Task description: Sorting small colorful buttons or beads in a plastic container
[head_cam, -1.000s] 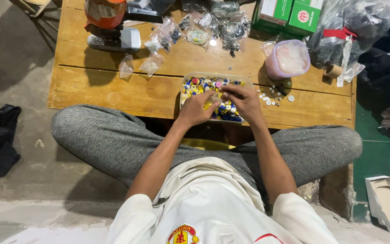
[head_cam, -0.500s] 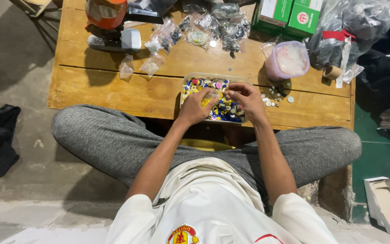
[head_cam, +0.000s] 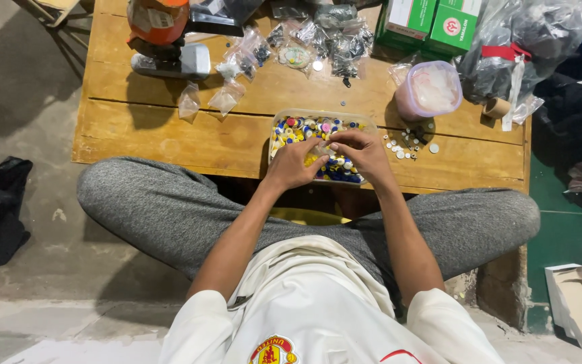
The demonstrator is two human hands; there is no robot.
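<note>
Your left hand [head_cam: 293,164] and right hand [head_cam: 364,152] rest with fingers curled in the clear tray [head_cam: 284,120] of small coloured pieces [head_cam: 298,129]; whether they pinch any, you cannot tell. The tray sits at the wooden surface's [head_cam: 170,128] near edge, a pink-lidded tub [head_cam: 429,91] beyond.

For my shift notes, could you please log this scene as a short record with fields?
Setting: low wooden table, person seated cross-legged
Left hand: in clear tray of small coloured pieces
Right hand: over the same tray, fingertips pinched together
Beside tray: small white pieces, pink lidded tub
Far edge: green boxes, small plastic bags
</note>
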